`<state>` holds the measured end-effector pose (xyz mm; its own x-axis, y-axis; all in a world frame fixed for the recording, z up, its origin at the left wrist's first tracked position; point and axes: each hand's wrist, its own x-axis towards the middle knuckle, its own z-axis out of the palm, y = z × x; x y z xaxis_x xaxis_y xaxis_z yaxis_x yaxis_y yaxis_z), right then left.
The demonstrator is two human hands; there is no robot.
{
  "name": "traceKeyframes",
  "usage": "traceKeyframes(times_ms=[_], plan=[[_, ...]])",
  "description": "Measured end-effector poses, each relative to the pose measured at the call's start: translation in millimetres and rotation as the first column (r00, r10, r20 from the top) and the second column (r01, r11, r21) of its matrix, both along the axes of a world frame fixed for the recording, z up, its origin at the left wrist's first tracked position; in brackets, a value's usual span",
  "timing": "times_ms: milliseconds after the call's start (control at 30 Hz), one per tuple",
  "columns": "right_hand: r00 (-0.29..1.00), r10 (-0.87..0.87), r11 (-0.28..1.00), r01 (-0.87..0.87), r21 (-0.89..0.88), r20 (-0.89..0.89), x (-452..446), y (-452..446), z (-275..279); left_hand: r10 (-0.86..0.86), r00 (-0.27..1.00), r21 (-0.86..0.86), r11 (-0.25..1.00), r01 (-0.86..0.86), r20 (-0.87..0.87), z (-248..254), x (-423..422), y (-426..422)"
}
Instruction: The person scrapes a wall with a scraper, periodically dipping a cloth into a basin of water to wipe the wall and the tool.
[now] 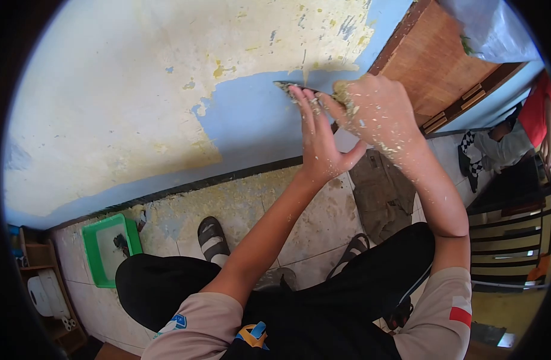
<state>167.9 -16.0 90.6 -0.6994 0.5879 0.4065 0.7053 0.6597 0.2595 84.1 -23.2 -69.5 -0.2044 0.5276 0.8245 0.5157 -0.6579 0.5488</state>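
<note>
My right hand (377, 111), dusted with paint flakes, is closed around the handle of a scraper (282, 84). Its thin dark blade is seen nearly edge-on, lying close to the wall, so its full shape is hidden. My left hand (318, 141) is open, fingers stretched out and their tips against the blade, with the thumb held apart. Around the blade, the wall (245, 108) shows a bare blue patch with ragged edges. Pale yellow peeling paint (125, 102) surrounds that patch above and to the left.
Flakes litter the tiled floor (311, 225). A green tray (88, 249) stands at left near a wooden shelf (38, 249). A brown cloth (380, 195) lies below my hands. At right are a wooden door (443, 54), a plastic bag (497, 33) and another person's leg (497, 147).
</note>
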Motion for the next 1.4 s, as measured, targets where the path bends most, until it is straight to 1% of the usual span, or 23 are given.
traceKeyframes(times_ms=[33,100,133,200,233,267,333,367,400,467,600,667,700,833,900,1033,1100,1233,1300,1333,1400], plan=[[0.999,-0.035,0.999,0.035,0.006,0.003,1,-2,7,0.003,1.0,-0.002,1.0,-0.003,0.008,4,-1,-1],[0.996,-0.086,0.996,0.086,0.013,0.007,5,-1,11,-0.115,0.993,-0.037,0.993,0.115,0.0,12,-2,-2],[0.996,-0.083,0.996,0.083,0.015,0.017,9,1,12,-0.111,0.994,-0.035,0.993,0.112,0.01,14,-3,-2],[0.996,-0.065,0.998,0.065,-0.013,-0.054,18,8,11,-0.126,0.991,-0.028,0.992,0.125,-0.045,16,-6,-1],[0.996,-0.061,0.994,0.054,-0.099,-0.064,21,11,12,-0.137,0.99,-0.014,0.991,0.137,-0.026,16,-7,-1],[0.997,-0.056,0.994,0.05,-0.101,-0.054,23,11,9,-0.132,0.991,-0.015,0.991,0.132,-0.016,14,-10,-1],[0.987,-0.092,0.973,0.06,-0.222,-0.134,25,12,-1,-0.208,0.97,-0.092,0.976,0.197,-0.129,12,-17,0],[0.982,-0.1,0.969,0.059,-0.241,-0.163,27,12,-7,-0.19,0.975,-0.075,0.98,0.182,-0.118,12,-19,-2],[0.983,-0.094,0.969,0.055,-0.24,-0.155,27,14,-11,-0.185,0.977,-0.073,0.981,0.177,-0.11,11,-20,-1],[0.965,-0.138,0.953,0.067,-0.296,-0.224,28,14,-16,-0.187,0.973,-0.081,0.981,0.177,-0.136,9,-23,-1],[0.969,-0.126,0.972,0.077,-0.224,-0.213,35,8,-22,-0.198,0.97,-0.082,0.979,0.188,-0.139,8,-20,-7],[0.957,-0.198,0.956,0.14,-0.259,-0.214,39,6,-26,-0.252,0.957,-0.164,0.96,0.228,-0.145,6,-18,-11],[0.962,-0.164,0.955,0.099,-0.28,-0.22,42,7,-30,-0.255,0.957,-0.172,0.958,0.23,-0.14,9,-19,-15],[0.955,-0.165,0.959,0.097,-0.266,-0.246,46,12,-36,-0.23,0.955,-0.174,0.964,0.199,-0.185,11,-23,-17],[0.964,-0.109,0.984,0.071,-0.161,-0.243,48,14,-37,-0.23,0.959,-0.181,0.963,0.2,-0.162,13,-22,-21],[0.957,-0.059,0.991,0.022,-0.132,-0.283,46,12,-35,-0.202,0.964,-0.159,0.972,0.176,-0.171,20,-19,-27],[0.964,-0.102,0.988,0.07,-0.137,-0.246,40,7,-31,-0.189,0.973,-0.181,0.97,0.164,-0.132,22,-19,-31],[0.974,-0.107,0.99,0.084,-0.117,-0.199,33,8,-29,-0.179,0.973,-0.215,0.966,0.146,-0.144,25,-31,-34],[0.966,-0.093,0.989,0.062,-0.131,-0.241,34,8,-31,-0.176,0.959,-0.238,0.964,0.121,-0.223,25,-37,-36],[0.969,-0.085,0.99,0.055,-0.132,-0.233,33,6,-32,-0.168,0.962,-0.239,0.964,0.115,-0.215,25,-39,-38],[0.957,-0.165,0.968,0.111,-0.223,-0.24,32,5,-33,-0.221,0.953,-0.25,0.954,0.166,-0.208,28,-42,-38]])
